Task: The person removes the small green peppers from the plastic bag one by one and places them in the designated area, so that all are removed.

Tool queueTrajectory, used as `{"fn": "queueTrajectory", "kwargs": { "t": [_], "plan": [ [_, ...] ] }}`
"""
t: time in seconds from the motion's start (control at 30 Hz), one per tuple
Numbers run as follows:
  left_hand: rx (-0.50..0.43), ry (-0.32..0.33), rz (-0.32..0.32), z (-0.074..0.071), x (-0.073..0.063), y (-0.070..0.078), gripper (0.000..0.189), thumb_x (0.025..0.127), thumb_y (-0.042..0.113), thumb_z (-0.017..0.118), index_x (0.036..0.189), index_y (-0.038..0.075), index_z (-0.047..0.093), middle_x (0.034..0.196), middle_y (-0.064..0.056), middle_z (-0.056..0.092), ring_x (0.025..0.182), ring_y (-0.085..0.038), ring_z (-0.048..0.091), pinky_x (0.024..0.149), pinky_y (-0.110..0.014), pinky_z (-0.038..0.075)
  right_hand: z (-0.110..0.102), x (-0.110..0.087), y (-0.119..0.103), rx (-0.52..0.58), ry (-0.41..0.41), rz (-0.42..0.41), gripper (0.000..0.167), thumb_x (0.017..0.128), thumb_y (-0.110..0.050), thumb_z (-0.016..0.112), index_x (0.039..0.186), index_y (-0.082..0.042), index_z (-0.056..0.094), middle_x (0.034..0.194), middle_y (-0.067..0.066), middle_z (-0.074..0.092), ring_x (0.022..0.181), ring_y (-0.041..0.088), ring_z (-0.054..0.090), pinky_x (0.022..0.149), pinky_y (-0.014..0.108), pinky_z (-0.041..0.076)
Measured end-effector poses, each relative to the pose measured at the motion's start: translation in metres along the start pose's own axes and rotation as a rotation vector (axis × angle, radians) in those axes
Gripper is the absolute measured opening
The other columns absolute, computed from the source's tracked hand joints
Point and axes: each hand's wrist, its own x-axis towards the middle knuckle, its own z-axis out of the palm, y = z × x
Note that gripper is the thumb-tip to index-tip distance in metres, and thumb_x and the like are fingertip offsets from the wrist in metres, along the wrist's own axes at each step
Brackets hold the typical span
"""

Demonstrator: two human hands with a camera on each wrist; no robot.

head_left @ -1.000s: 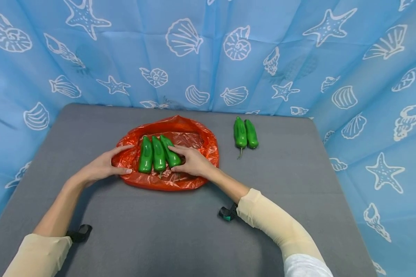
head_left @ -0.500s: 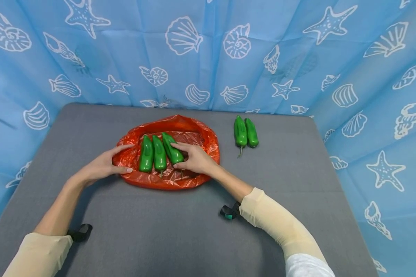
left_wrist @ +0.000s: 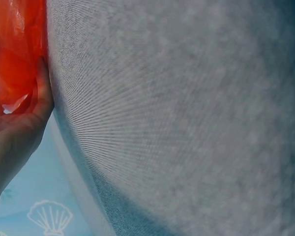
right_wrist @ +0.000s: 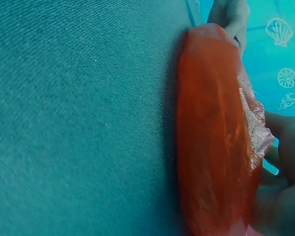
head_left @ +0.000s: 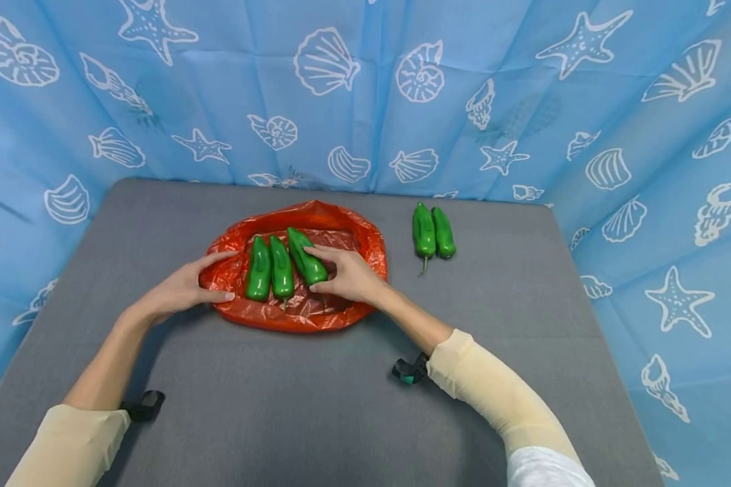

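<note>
A red plastic bag lies on the table with its mouth rolled open into a rim. Inside it, two glossy green peppers lie side by side on the left. My right hand pinches a third green pepper in the bag, between the thumb at its lower end and the fingers along its right side. At the bag's left end my left hand holds the rim, thumb at the front and fingers toward the back. In the left wrist view the left hand cups the bag from below.
Two more green peppers rest together on the grey table, right of the bag. A blue curtain with white shells and starfish hangs behind the table and along its sides.
My right hand has shifted slightly right and toward the back with the third pepper, widening the gap to the other two. The left hand stays at the bag's left end.
</note>
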Motion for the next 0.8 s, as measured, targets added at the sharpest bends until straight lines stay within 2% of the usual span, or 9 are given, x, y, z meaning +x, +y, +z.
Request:
{"fn": "queueTrajectory", "kwargs": {
  "t": [0.07, 0.23, 0.33, 0.4, 0.5, 0.57, 0.63, 0.73, 0.8],
  "plan": [
    [0.000, 0.000, 0.000, 0.000, 0.000, 0.000, 0.091, 0.087, 0.033, 0.078, 0.158, 0.017, 0.023, 0.158, -0.028, 0.020, 0.137, -0.043, 0.030, 0.108, -0.064, 0.029, -0.002, -0.001, 0.000, 0.001, 0.003, 0.000, 0.075, 0.084, -0.022, 0.082, 0.150, -0.019, 0.046, 0.151, 0.006, 0.047, 0.070, 0.015, 0.064, 0.068, 0.023, 0.051],
    [-0.004, -0.001, 0.003, 0.001, 0.000, -0.001, 0.091, 0.088, 0.032, 0.077, 0.158, 0.016, 0.023, 0.159, -0.029, 0.018, 0.142, -0.048, 0.024, 0.109, -0.068, 0.025, -0.007, -0.005, 0.000, 0.002, 0.010, 0.018, 0.075, 0.084, -0.023, 0.082, 0.150, -0.020, 0.046, 0.149, 0.006, 0.050, 0.084, 0.020, 0.063, 0.071, 0.026, 0.050],
    [0.000, -0.001, 0.003, 0.001, -0.001, 0.000, 0.091, 0.088, 0.031, 0.077, 0.158, 0.015, 0.023, 0.158, -0.029, 0.019, 0.140, -0.047, 0.026, 0.108, -0.067, 0.027, -0.010, -0.007, 0.001, 0.013, 0.016, 0.034, 0.074, 0.084, -0.023, 0.082, 0.149, -0.020, 0.047, 0.147, 0.007, 0.052, 0.089, 0.021, 0.061, 0.072, 0.026, 0.049],
    [0.002, -0.003, 0.003, 0.001, -0.001, 0.000, 0.091, 0.088, 0.031, 0.077, 0.158, 0.015, 0.023, 0.158, -0.030, 0.019, 0.139, -0.046, 0.028, 0.108, -0.066, 0.028, -0.012, -0.009, 0.002, 0.013, 0.024, 0.041, 0.072, 0.085, -0.023, 0.081, 0.149, -0.020, 0.048, 0.143, 0.007, 0.056, 0.085, 0.019, 0.060, 0.069, 0.025, 0.048],
    [0.006, 0.001, 0.007, 0.000, -0.001, 0.001, 0.090, 0.088, 0.031, 0.077, 0.158, 0.015, 0.023, 0.158, -0.029, 0.019, 0.138, -0.046, 0.029, 0.108, -0.065, 0.030, -0.017, -0.011, 0.004, 0.019, 0.044, 0.043, 0.070, 0.085, -0.022, 0.081, 0.148, -0.021, 0.049, 0.129, 0.007, 0.063, 0.066, 0.016, 0.052, 0.061, 0.025, 0.043],
    [0.007, 0.005, 0.006, -0.001, 0.000, 0.002, 0.089, 0.088, 0.031, 0.077, 0.158, 0.015, 0.023, 0.158, -0.028, 0.019, 0.139, -0.046, 0.028, 0.108, -0.065, 0.029, -0.019, -0.013, 0.006, 0.027, 0.060, 0.043, 0.069, 0.085, -0.022, 0.081, 0.147, -0.022, 0.051, 0.122, 0.006, 0.066, 0.061, 0.015, 0.048, 0.058, 0.026, 0.040],
    [0.011, 0.008, 0.004, -0.001, 0.000, 0.003, 0.089, 0.088, 0.032, 0.077, 0.158, 0.015, 0.024, 0.158, -0.028, 0.019, 0.139, -0.046, 0.027, 0.108, -0.066, 0.028, -0.022, -0.015, 0.007, 0.037, 0.075, 0.041, 0.068, 0.085, -0.021, 0.081, 0.146, -0.021, 0.052, 0.120, 0.007, 0.067, 0.065, 0.014, 0.051, 0.060, 0.026, 0.042],
    [0.014, -0.001, 0.001, -0.001, 0.000, 0.003, 0.090, 0.088, 0.032, 0.076, 0.158, 0.015, 0.023, 0.158, -0.029, 0.018, 0.141, -0.048, 0.025, 0.108, -0.068, 0.026, -0.024, -0.018, 0.010, 0.057, 0.093, 0.040, 0.067, 0.084, -0.019, 0.081, 0.145, -0.020, 0.053, 0.125, 0.008, 0.067, 0.087, 0.014, 0.062, 0.070, 0.026, 0.049],
    [0.014, -0.004, 0.000, -0.001, 0.000, 0.002, 0.090, 0.088, 0.032, 0.076, 0.159, 0.015, 0.022, 0.159, -0.030, 0.017, 0.142, -0.050, 0.022, 0.109, -0.069, 0.024, -0.026, -0.020, 0.013, 0.069, 0.101, 0.036, 0.068, 0.084, -0.018, 0.081, 0.145, -0.019, 0.053, 0.128, 0.009, 0.066, 0.097, 0.016, 0.064, 0.076, 0.028, 0.052]
  ]
}}
